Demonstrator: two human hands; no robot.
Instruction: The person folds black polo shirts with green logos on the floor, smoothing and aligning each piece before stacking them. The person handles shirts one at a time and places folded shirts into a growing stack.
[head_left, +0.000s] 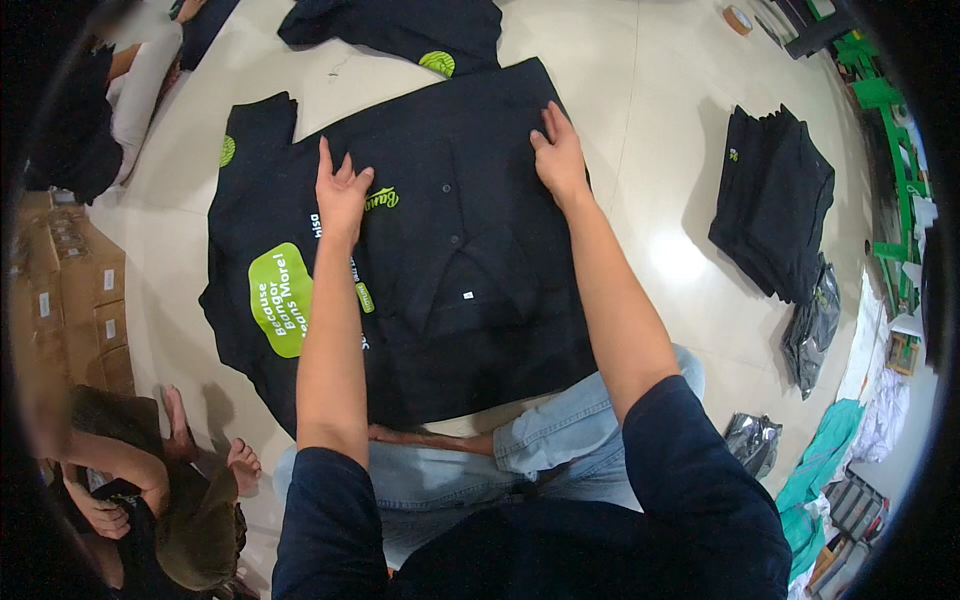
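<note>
A black polo shirt (480, 225) with two buttons and a collar lies spread on the floor before me, its collar towards my crossed legs. Below and to the left, black cloth with a green printed patch (281, 300) and white lettering shows; whether it is one garment or several layers I cannot tell. My left hand (342, 191) rests over the shirt's left part beside the green chest lettering, fingers apart. Near the shirt's upper right edge lies my right hand (559, 154), thumb and fingers apart, touching or just above the cloth. Neither hand grasps cloth visibly.
Another black shirt (397, 30) lies beyond. On the right are a stack of folded black shirts (772, 202), plastic-wrapped black packets (812, 330) and a tape roll (737, 20). Cardboard boxes (79, 292) stand at left, near a seated person (150, 487); another person (135, 97) sits upper left.
</note>
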